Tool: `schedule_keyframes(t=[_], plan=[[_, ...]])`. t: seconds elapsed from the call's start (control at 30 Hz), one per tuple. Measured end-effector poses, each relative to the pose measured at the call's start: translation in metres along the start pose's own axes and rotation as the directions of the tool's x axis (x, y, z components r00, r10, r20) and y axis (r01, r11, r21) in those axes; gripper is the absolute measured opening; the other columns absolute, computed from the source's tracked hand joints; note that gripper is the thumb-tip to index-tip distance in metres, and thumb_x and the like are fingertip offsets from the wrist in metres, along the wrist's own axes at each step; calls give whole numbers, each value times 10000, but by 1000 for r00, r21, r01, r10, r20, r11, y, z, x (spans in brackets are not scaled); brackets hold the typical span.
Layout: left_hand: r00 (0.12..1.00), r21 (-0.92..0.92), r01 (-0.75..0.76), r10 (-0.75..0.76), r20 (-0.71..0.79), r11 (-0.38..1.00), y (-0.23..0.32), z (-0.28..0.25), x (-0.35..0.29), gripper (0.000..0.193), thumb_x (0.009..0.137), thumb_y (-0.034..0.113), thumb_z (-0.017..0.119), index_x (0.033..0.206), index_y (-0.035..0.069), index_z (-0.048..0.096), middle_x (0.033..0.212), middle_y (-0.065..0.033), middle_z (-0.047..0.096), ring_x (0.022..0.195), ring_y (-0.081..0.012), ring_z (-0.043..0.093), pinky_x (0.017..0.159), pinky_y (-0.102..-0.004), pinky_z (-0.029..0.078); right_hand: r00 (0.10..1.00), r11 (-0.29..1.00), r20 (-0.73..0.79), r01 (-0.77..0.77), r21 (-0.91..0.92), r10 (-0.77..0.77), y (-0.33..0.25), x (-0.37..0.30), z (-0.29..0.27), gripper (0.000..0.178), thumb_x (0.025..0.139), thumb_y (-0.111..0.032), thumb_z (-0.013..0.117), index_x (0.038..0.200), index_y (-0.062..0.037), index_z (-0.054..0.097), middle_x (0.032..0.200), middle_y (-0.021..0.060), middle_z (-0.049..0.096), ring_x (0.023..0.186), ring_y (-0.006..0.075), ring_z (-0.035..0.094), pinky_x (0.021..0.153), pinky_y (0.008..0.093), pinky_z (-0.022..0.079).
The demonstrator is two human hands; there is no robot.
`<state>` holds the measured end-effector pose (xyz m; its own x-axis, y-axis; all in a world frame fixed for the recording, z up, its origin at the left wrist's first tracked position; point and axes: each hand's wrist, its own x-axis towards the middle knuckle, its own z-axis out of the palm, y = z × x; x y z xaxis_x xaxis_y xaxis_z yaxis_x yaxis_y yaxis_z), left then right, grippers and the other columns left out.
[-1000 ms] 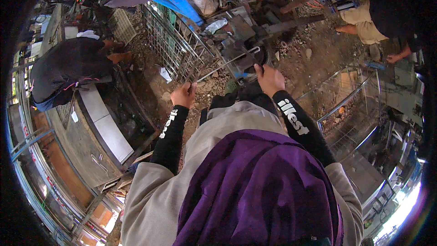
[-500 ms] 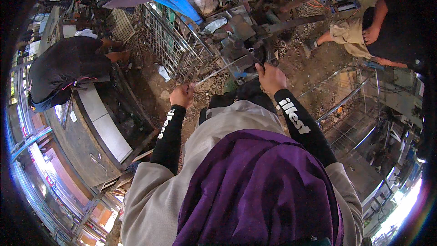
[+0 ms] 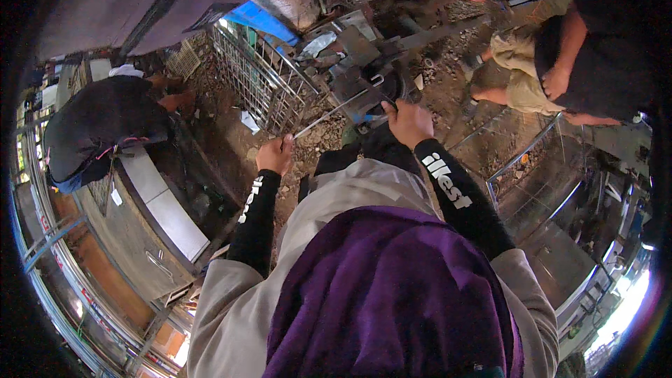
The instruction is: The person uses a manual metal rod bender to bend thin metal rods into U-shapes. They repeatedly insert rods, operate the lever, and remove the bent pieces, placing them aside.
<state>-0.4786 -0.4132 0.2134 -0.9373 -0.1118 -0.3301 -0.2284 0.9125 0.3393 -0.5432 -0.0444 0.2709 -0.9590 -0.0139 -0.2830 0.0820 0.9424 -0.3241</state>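
Note:
In my left hand [image 3: 275, 153], closed fingers pinch one end of a thin metal rod [image 3: 325, 117]. The rod slants up to the right, onto a dark metal fixture [image 3: 353, 87] on the workbench in front of me. A small pale U-shaped bend [image 3: 378, 80] shows on the fixture near the rod's far end; I cannot tell whether they are one piece. My right hand [image 3: 411, 124] is closed around a dark bar [image 3: 389, 103] at the fixture's near right side. Most of that bar is hidden by the fingers.
Welded metal grilles [image 3: 262, 84] lean left of the fixture. A person in dark clothes bends over at left by a wooden cabinet [image 3: 133, 227]; another person in tan shorts [image 3: 521, 73] stands at right. A metal frame [image 3: 525, 150] lies at right. Gravel covers the ground.
My right hand has shifted slightly left and down with the dark bar. The U-shaped bend now shows clearly. The person at right has moved closer, with both legs visible.

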Motion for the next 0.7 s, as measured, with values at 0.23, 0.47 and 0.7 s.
schedule_keyframes(t=[0.23,0.47,0.7], plan=[[994,-69,112,-111,15,991,-14,14,-11,647,953,627,487,676,57,617,620,-199,577,624,-400,604,575,-486,445,999,998,-28,27,51,-25,1,-2,-1,488,987,-502,499,827,-57,622,702,223,665,683,447,667,609,553,527],[998,-23,-4,2,-62,1000,-11,2,-9,503,965,490,550,753,46,654,600,-193,560,569,-389,576,545,-465,416,999,995,-10,32,97,-31,7,0,-5,481,982,-494,510,835,-51,628,697,207,673,657,421,673,584,536,530],[998,-52,-4,1,-63,999,-21,1,-10,467,971,496,549,841,88,737,623,-176,590,581,-342,594,560,-414,430,999,993,42,20,117,-25,5,1,-12,478,986,-489,516,858,-39,615,680,203,656,650,424,657,575,535,510]])
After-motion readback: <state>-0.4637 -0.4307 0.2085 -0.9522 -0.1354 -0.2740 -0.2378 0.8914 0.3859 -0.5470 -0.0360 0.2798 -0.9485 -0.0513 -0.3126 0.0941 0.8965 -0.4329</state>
